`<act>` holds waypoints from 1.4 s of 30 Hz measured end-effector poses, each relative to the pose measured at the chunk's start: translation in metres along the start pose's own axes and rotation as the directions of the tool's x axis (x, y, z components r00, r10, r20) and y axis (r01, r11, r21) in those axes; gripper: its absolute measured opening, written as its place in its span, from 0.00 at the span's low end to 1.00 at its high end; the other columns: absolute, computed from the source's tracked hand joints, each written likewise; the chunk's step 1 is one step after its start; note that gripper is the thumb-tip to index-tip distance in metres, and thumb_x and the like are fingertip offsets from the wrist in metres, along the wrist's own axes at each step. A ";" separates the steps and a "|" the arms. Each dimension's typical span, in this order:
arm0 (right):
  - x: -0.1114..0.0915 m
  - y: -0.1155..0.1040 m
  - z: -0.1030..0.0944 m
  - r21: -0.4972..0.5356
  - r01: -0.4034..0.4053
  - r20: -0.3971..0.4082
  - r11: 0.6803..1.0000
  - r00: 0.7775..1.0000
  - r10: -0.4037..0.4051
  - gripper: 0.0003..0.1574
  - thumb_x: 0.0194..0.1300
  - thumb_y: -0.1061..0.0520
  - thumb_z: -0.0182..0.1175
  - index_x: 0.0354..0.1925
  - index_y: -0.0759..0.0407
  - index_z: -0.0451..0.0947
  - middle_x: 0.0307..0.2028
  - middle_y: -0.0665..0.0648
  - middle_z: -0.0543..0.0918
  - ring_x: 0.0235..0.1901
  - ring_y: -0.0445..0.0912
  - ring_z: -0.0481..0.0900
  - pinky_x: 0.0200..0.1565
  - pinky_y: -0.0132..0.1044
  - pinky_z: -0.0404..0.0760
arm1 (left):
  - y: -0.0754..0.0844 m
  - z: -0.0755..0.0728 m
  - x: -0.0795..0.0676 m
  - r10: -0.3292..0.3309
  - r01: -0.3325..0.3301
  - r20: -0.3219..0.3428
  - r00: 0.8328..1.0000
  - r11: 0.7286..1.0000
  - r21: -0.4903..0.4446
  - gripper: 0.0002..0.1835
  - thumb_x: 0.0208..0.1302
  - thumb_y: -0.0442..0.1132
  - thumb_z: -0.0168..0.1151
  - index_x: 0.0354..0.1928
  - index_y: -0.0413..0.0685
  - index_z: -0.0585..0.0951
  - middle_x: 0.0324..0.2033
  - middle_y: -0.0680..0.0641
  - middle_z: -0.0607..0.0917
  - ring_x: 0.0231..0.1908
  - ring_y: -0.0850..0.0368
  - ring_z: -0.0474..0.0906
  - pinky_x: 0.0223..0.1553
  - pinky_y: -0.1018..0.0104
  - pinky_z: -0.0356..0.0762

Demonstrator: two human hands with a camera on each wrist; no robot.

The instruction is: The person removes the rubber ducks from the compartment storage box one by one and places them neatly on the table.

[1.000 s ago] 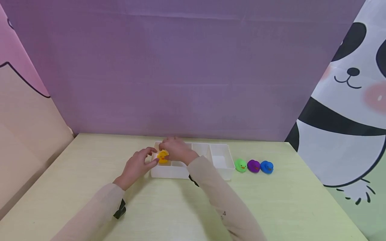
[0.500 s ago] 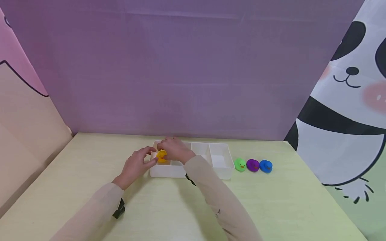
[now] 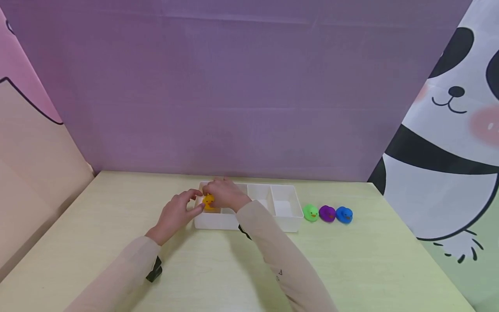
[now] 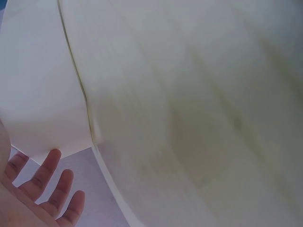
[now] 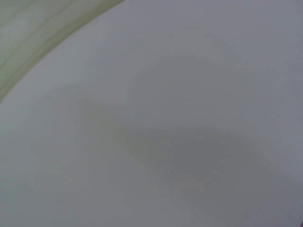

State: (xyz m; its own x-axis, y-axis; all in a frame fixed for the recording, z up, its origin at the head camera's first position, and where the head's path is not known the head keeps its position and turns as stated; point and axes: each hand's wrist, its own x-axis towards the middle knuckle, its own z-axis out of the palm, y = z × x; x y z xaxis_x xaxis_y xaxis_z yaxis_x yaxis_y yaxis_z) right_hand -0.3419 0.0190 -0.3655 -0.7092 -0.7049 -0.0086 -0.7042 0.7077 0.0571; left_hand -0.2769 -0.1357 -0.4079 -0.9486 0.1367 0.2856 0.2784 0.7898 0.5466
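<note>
A yellow rubber duck is at the leftmost compartment of a white divided box in the head view. My right hand reaches over the box from the right and grips the duck, its fingertips partly hidden. My left hand is at the box's left end, thumb and fingers apart on either side of the duck's left. Whether it touches the duck or the box rim is unclear. Loosely bent fingers of that hand show in the left wrist view. The right wrist view holds only a blurred pale surface.
Just right of the box, a green duck, a purple duck and a blue duck stand in a row on the pale table. A purple backdrop rises behind the table's far edge.
The yellow duck has turned and tipped slightly in my right hand, with less of its top edge showing. My left hand stays nearly still.
</note>
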 end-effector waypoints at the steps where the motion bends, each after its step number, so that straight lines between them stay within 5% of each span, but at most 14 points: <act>1: 0.000 0.000 0.000 -0.001 0.000 -0.002 1.000 1.000 0.000 0.16 0.54 0.48 0.65 0.43 0.47 0.79 0.39 0.44 0.82 0.43 0.43 0.73 0.57 0.51 0.67 | 0.000 0.000 0.000 -0.002 0.002 0.000 1.000 1.000 0.000 0.20 0.58 0.50 0.59 0.51 0.52 0.75 0.44 0.46 0.80 0.39 0.48 0.73 0.34 0.57 0.74; 13: -0.001 -0.002 -0.001 0.000 -0.027 0.015 1.000 1.000 0.027 0.18 0.54 0.49 0.65 0.44 0.46 0.78 0.42 0.45 0.82 0.44 0.44 0.73 0.59 0.52 0.66 | 0.001 -0.001 0.000 -0.009 0.009 0.012 1.000 1.000 0.003 0.20 0.59 0.50 0.59 0.52 0.52 0.75 0.45 0.46 0.80 0.41 0.47 0.73 0.38 0.52 0.74; 42: -0.008 0.006 -0.010 -0.010 0.019 -0.045 1.000 0.999 -0.019 0.18 0.52 0.51 0.66 0.44 0.48 0.79 0.41 0.47 0.82 0.41 0.43 0.75 0.54 0.44 0.72 | 0.001 -0.001 0.000 -0.023 0.023 0.014 1.000 1.000 -0.003 0.20 0.58 0.52 0.59 0.51 0.54 0.75 0.44 0.46 0.81 0.40 0.48 0.73 0.32 0.58 0.74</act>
State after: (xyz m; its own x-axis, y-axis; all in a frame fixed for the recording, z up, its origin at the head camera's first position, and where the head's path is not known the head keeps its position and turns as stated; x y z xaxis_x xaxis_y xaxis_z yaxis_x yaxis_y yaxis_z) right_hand -0.3406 0.0287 -0.3554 -0.6932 -0.7199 0.0349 -0.7171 0.6938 0.0667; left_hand -0.2763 -0.1351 -0.4065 -0.9568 0.1266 0.2617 0.2565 0.7910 0.5554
